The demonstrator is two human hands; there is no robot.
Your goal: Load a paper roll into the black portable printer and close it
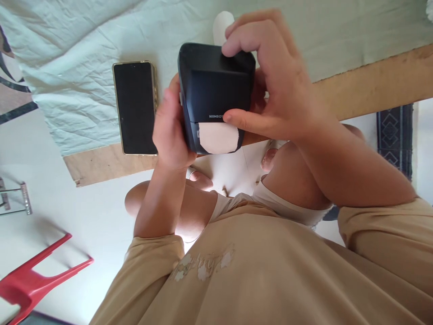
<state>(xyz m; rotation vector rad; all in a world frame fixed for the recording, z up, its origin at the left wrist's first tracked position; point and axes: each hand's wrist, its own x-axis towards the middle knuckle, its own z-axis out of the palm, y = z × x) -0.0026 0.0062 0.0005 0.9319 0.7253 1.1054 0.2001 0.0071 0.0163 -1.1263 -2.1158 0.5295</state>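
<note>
- While held up over the table edge (372, 85), black label printer (216, 90): rigid, probably light, smooth; best gripped by flat sides.
- Left hand (171, 131) wraps one side, fingers pressed together.
- Right hand (270, 85) pinches top and front.
- Phone (135, 107) lies beside, apart.

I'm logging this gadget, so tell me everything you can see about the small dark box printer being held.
The small dark boxy plastic label printer has rounded corners, a pale printed brand name on its front, and a pale label sticking out of its slot. It is held up above the wooden table edge, the left hand gripping one side and the right hand pinching it, fingers on top, thumb beside the brand name.
</note>
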